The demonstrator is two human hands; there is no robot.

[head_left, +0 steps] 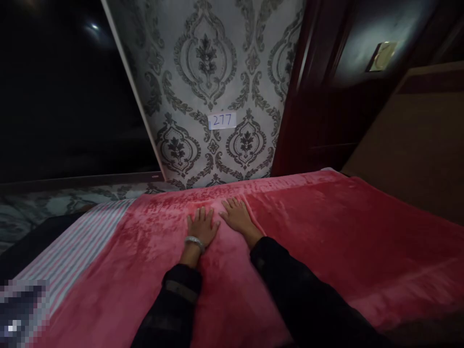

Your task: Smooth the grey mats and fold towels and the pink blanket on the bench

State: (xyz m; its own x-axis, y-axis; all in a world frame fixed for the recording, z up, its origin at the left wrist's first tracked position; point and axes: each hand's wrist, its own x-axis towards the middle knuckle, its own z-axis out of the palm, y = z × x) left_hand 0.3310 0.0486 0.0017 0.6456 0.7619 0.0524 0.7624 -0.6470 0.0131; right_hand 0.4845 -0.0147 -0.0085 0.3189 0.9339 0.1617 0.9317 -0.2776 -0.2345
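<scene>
A pinkish-red plush blanket (311, 232) lies spread over a flat raised surface. My left hand (203, 226) rests flat on it near the far edge, fingers spread, with a pale bracelet at the wrist. Close beside it on the right, my right hand (236, 215) also lies palm down on the plush, its fingers stretched out. A fold or seam line runs along the blanket just right of that hand. Under the blanket's left side shows a striped cloth (90, 232) in white, pink and grey.
Behind the blanket stands a patterned wall (206, 58) with a paper label (222, 120) reading 277. A large dark screen (72, 96) is at the left. To the right are a dark red wood door or panel (315, 116) and a brown board (416, 140). The lower left corner is pixelated.
</scene>
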